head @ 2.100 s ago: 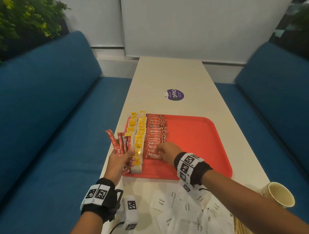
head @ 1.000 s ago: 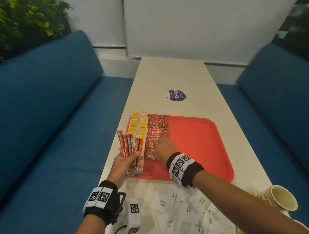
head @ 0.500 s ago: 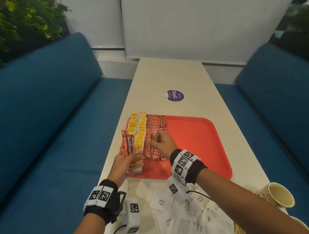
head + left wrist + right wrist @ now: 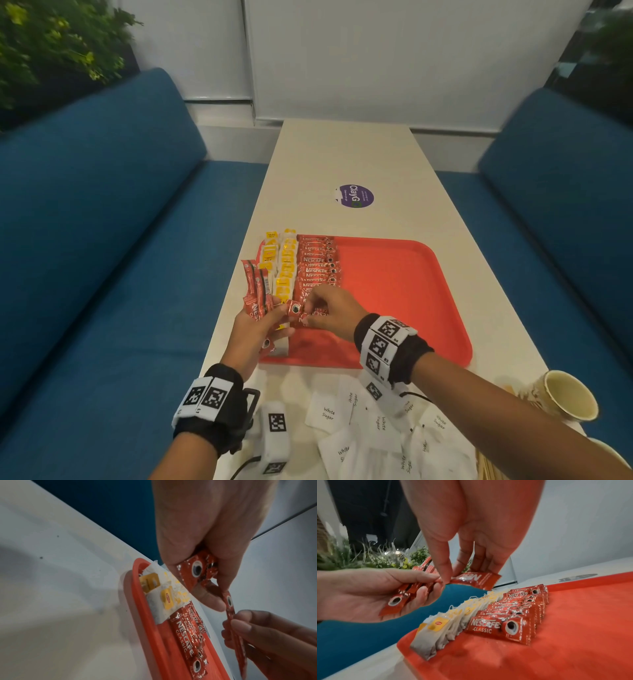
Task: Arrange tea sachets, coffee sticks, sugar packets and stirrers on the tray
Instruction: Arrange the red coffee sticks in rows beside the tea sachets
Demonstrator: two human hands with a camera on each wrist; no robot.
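Red coffee stick (image 4: 475, 580) pinched by right hand (image 4: 330, 313); left hand (image 4: 255, 330) grips several.

The red tray (image 4: 404, 294) is bare across its centre and right. Tea sachets (image 4: 284, 270) and coffee sticks (image 4: 317, 263) crowd its left edge; sugar packets (image 4: 370, 431) clutter the lower frame.
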